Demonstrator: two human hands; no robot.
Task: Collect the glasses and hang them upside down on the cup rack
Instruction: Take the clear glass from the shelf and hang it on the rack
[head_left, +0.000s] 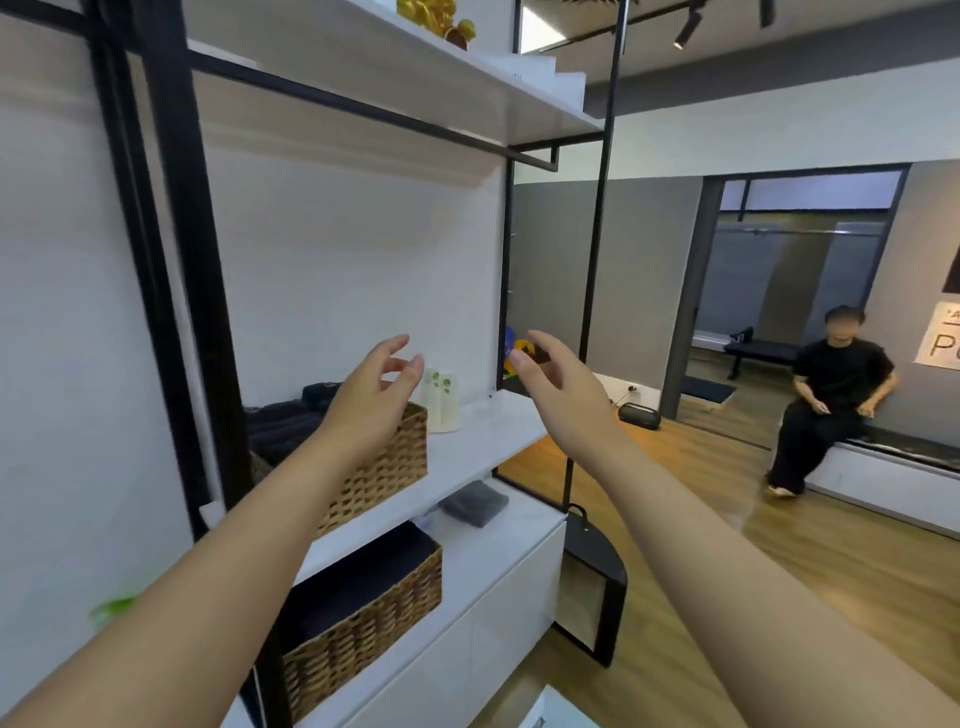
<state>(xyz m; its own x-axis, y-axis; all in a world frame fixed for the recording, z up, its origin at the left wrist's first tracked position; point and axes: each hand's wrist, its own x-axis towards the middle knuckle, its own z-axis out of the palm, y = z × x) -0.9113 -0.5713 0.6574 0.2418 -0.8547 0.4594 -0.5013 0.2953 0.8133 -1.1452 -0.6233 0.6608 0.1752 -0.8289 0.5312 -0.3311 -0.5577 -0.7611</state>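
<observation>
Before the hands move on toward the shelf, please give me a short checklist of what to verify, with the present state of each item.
1. Left hand empty, fingers open: ok.
2. Right hand empty, fingers open: ok.
3. Glasses located: not ok, only a stack of paper cups shows on the shelf.
4. Cup rack located: not ok, none in view.
5. Wicker basket away from the left hand: not ok, directly under it.
6. Picture sharp enough: cannot tell small things.

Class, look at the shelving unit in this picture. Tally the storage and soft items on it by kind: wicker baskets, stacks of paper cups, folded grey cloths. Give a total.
Wicker baskets: 2, the upper basket and the lower basket
Stacks of paper cups: 1
Folded grey cloths: 1
Total: 4
</observation>
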